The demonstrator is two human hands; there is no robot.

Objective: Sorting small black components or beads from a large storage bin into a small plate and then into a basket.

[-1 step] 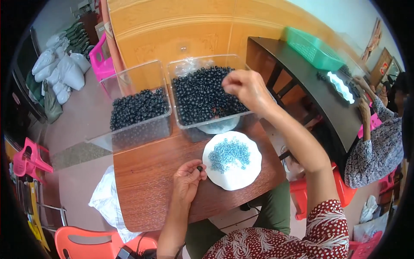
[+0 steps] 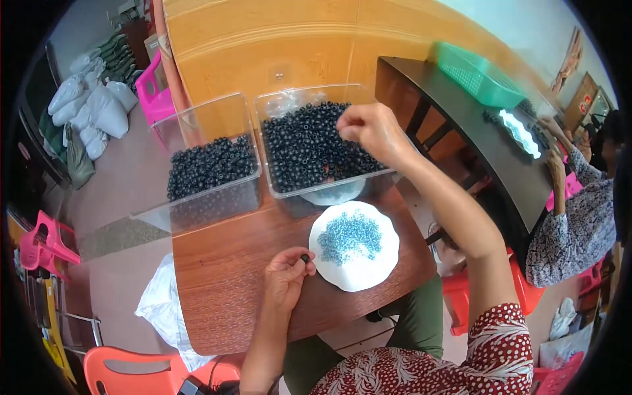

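My left hand [image 2: 284, 278] is closed over the table beside a white wavy-rimmed plate [image 2: 359, 275], pinching a small black round piece [image 2: 305, 259] between thumb and fingers. Small pale-blue transparent bits, like tiny beads or rings, [image 2: 349, 237] lie heaped on the plate. My right hand [image 2: 378, 133] is raised over the right side of a clear plastic bin [image 2: 289, 203], its fingers pinched together. Whatever they hold, if anything, cannot be made out. Many small black ring-like pieces [image 2: 306, 148] fill that bin.
Left of it, another clear bin [image 2: 227, 203] holds more black pieces. Both bins stand on the brown wooden table [image 2: 224, 289], against a yellow panel [image 2: 263, 39]. At right, a co-worker's hands [image 2: 556, 164] are at a dark table [image 2: 447, 112] with a green basket [image 2: 477, 76].
My right hand has shifted very slightly left and up over the bin. My left hand keeps its pinch on the black piece.
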